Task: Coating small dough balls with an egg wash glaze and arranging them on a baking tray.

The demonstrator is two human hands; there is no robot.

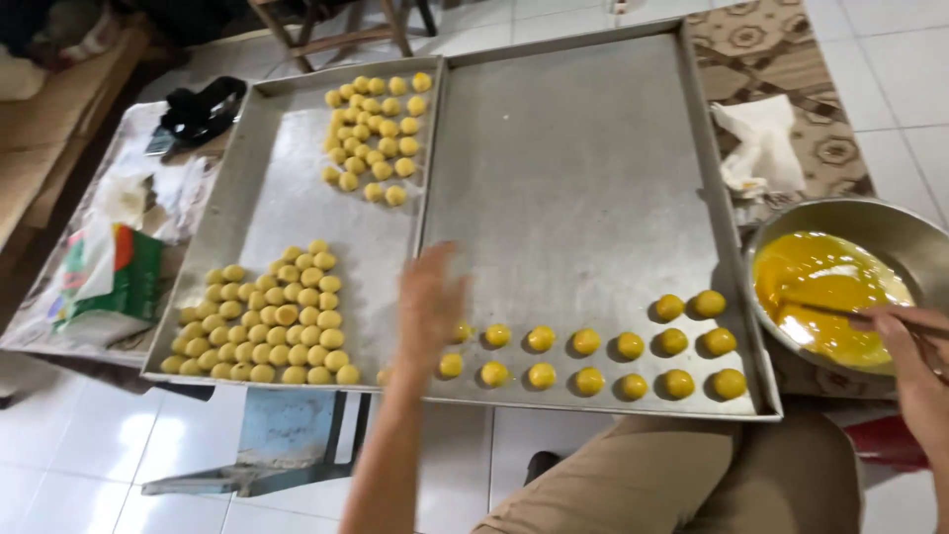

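Two metal trays sit side by side. The left tray (262, 213) holds piles of pale dough balls (267, 321). Your left hand (427, 302) hovers loose and blurry, holding nothing, over the seam between them. The right tray (583, 178) has two rows of shiny yellow balls (585, 361). Your right hand (914, 346) grips a thin stick (825, 310) in the bowl (880, 222) of yellow egg wash (820, 287).

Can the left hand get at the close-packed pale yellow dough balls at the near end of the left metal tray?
Probably yes. The left hand hovers open above the seam between the trays, and the pale dough balls lie just to its left, uncovered, with nothing between them.
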